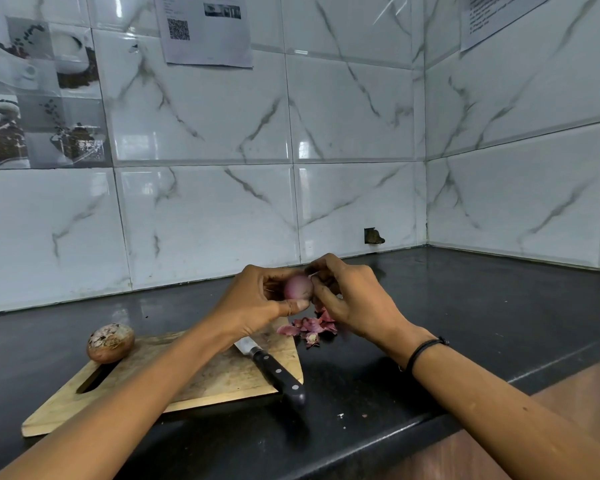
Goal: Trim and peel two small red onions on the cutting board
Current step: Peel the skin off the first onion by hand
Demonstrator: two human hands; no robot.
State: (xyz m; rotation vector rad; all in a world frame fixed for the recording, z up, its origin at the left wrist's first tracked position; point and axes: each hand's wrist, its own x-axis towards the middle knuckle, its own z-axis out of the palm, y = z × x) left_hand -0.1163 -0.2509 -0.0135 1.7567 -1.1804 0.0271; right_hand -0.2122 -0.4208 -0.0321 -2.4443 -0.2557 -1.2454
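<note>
My left hand [260, 299] grips a small pink, mostly peeled red onion [298, 286] above the far right corner of the wooden cutting board [201, 379]. My right hand [347, 299] touches the onion's right side, its fingertips pinching at the skin there. A second onion [110, 342], still in its brown dry skin, sits on the board's left end. A black-handled knife [274, 368] lies on the board's right side, its blade partly hidden under my left wrist.
A heap of pink onion peels [310, 328] lies on the black countertop [465, 323] just right of the board. Marble-look tiled walls close the back and right sides. The counter's front edge runs along the lower right.
</note>
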